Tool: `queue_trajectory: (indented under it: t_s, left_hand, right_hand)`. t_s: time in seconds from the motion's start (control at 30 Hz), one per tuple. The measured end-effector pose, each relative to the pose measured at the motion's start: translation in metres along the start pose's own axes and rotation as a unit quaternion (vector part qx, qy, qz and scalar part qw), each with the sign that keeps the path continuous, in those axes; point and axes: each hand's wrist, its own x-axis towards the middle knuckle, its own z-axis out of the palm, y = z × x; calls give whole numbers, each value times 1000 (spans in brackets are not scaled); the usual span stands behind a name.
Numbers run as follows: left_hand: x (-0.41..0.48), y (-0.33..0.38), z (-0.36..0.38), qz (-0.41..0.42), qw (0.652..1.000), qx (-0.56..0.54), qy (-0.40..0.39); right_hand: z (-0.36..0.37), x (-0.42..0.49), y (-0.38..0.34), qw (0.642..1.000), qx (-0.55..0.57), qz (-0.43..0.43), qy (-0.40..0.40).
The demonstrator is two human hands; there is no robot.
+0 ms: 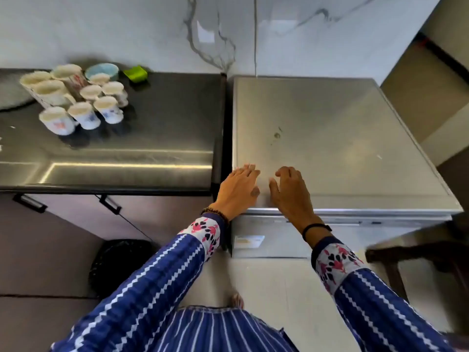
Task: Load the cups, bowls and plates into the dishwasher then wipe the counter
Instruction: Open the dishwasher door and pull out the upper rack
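— Left grip (237,189) lies flat with its fingers straight over the front edge of the dishwasher (330,128). Right grip (289,193) is just beside it with its fingers loosely bent. Neither has hold of anything.

— And the crockery?

— All of it is on the dark desk (152,138) to the person's left, well apart from both grips. The count comes to nine cups (85,115), upright in a tight cluster: three larger, six smaller. One blue bowl (101,68) stands behind them near the wall, and one green thing (135,73), perhaps a sponge, is just beside the bowl. One grey round thing (10,97) is cut off at the left edge. It may be a plate, but that cannot be told.

— What could go wrong from here?

— The dishwasher door looks shut, and the person stands close against it. If the door is pulled down without a step back, it would likely hit the legs. The cups crowd one another, some touching, so lifting one from the middle could catch a handle and tip its neighbour. The picture is also a little blurred there, so the count may be off by one.
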Motion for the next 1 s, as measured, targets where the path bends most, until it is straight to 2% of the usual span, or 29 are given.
queue_trajectory:
  t_s: [0.17, 0.33, 0.43, 0.53, 0.6, 0.67, 0.77, 0.8, 0.9, 1.0]
  left_hand:
    - [-6, 9, 20, 73, 993, -82, -51]
    - [-3, 0, 33, 94, 987, -113, -60]
    - [-5, -8, 42, 103, 985, -131, -51]
    - [-9, -10, 52, 107, 986, -129, -20]
    - [-11, -11, 57, 110, 987, -118, -3]
    - [-12, -12, 59, 115, 986, -119, 11]
    - [-12, -12, 60, 120, 985, -123, 23]
    - [-12, -13, 60, 122, 984, -124, 24]
    - [-12, -14, 61, 120, 984, -131, 26]
    - [-14, -12, 62, 124, 986, -110, 17]
  right_hand:
    - [-5, -33, 48, 986, 83, 123, 80]
    - [-17, -56, 64, 923, 191, 277, 187]
    - [-11, -75, 78, 851, 251, 400, 229]
    - [-7, -87, 91, 750, 389, 504, 179]
    - [-5, -88, 100, 712, 472, 496, 158]
    - [-5, -84, 103, 675, 536, 470, 192]
    - [-7, -75, 101, 570, 634, 462, 244]
    - [-7, -74, 100, 554, 650, 457, 249]
    - [-5, -73, 96, 539, 663, 455, 252]
    - [-7, -71, 88, 560, 639, 465, 249]
